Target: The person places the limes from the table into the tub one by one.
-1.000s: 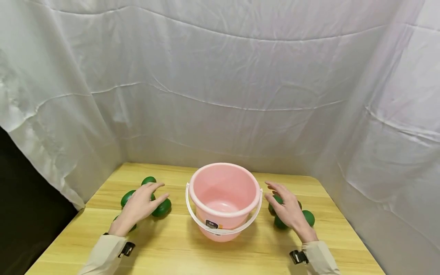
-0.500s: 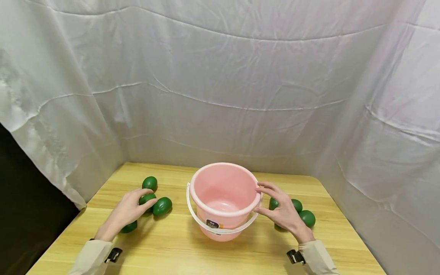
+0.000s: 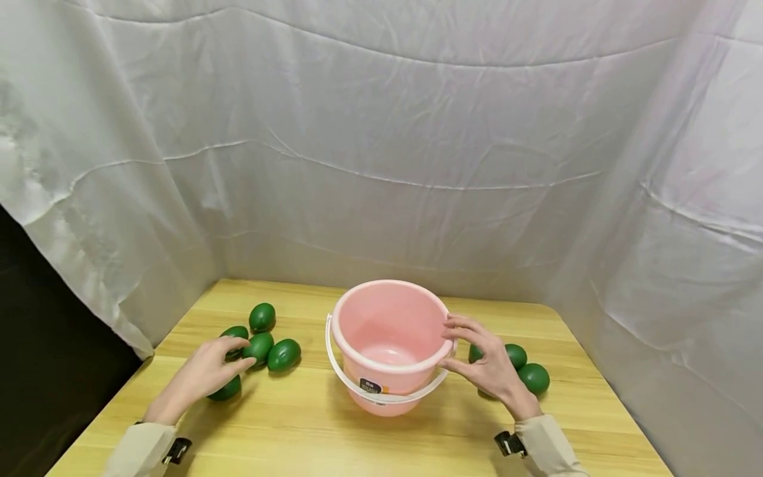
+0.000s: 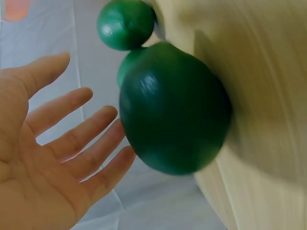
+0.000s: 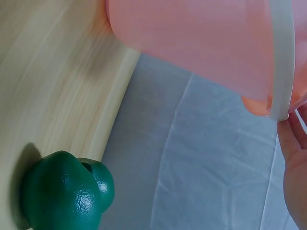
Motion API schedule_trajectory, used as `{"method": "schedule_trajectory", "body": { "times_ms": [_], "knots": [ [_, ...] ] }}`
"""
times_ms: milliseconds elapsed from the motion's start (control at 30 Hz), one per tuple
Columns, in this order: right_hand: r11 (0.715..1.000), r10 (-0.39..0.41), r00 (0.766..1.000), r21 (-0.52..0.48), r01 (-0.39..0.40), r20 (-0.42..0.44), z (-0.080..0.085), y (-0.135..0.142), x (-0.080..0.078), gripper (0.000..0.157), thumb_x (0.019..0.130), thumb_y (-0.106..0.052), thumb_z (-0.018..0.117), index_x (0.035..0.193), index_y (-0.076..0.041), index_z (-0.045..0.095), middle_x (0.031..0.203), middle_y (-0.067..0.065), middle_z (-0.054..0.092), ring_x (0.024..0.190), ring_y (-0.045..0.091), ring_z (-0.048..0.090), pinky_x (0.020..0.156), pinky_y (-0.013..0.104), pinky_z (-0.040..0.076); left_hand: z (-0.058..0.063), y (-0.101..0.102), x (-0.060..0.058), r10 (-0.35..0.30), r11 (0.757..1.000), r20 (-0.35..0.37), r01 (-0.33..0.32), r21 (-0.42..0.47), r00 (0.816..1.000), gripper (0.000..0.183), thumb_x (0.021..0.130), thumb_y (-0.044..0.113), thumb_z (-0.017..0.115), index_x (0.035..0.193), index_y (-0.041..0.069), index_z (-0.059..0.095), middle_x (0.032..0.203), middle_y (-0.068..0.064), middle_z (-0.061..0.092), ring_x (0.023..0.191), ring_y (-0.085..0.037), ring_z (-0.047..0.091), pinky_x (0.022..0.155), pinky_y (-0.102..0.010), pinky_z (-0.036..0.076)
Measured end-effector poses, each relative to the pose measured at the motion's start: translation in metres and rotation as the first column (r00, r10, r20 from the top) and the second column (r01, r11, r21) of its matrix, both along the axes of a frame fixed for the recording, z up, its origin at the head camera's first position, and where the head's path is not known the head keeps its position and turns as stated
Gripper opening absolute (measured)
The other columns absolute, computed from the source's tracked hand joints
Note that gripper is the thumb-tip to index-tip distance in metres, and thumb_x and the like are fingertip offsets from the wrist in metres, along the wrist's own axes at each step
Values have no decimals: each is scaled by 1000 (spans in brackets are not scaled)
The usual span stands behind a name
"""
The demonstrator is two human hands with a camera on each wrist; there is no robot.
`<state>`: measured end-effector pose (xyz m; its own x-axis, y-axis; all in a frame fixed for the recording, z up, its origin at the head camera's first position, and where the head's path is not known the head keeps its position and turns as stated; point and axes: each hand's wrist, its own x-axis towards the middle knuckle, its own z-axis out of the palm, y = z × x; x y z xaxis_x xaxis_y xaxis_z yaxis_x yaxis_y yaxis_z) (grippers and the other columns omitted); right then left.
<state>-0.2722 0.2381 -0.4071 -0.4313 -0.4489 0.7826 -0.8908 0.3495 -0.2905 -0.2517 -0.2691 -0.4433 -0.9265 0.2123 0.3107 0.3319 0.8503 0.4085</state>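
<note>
A pink bucket (image 3: 411, 383) with a white handle (image 3: 340, 372) hanging at its front stands upright mid-table. My right hand (image 3: 485, 368) grips its right rim, fingertips over the edge and thumb lower down. In the right wrist view the fingers (image 5: 289, 139) meet the bucket by the handle's end. My left hand (image 3: 199, 374) hovers by the left cluster of smooth green egg-shaped fruits (image 3: 283, 355), its fingers spread and loosely bent. A large green fruit (image 4: 175, 110) is just beyond those fingers in the left wrist view; whether they touch cannot be told.
More green fruits (image 3: 534, 378) lie right of the bucket, partly hidden by my right hand. The wooden table (image 3: 298, 437) ends at pale hanging cloth (image 3: 381, 218) behind and on both sides. A black wrist device (image 3: 177, 450) sits at each sleeve.
My right hand has moved left from above the right-hand fruits onto the bucket's rim. My left hand has drawn back toward the lower left, uncovering fruits. The bucket stays in place.
</note>
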Motion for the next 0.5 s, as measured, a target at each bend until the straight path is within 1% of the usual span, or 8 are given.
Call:
{"method": "schedule_trajectory", "body": {
  "times_ms": [133,267,367,500],
  "knots": [
    [1000,15,1000,4,-15,1,1,2,-1,50,68,-16,89,114,-12,69,124,21,62,119,36,57,107,19,40,-4,-6,1,-14,999,27,15,-30,1000,41,87,34,74,113,3,69,112,-14,71,105,-39,64,88,-56,51],
    [1000,27,1000,-5,-27,0,1,2,-4,48,70,-23,89,112,-11,69,123,21,63,119,36,57,107,20,41,-6,-13,4,-41,998,62,44,-53,997,46,85,39,75,113,3,69,112,-13,71,106,-39,64,89,-57,50],
    [1000,26,1000,-11,-26,8,1,0,-6,48,70,-25,89,111,-10,69,123,19,64,119,35,57,108,21,41,-7,-19,6,-50,997,105,55,-48,993,50,85,41,74,116,2,68,114,-14,70,109,-41,62,92,-58,48],
    [999,32,999,-21,-31,24,-2,-2,-4,48,69,-23,90,111,-12,68,123,16,64,119,35,57,108,22,41,-9,-25,11,-31,998,169,40,-52,985,56,83,43,75,119,1,66,116,-17,68,111,-45,60,91,-60,47]
  ]
}}
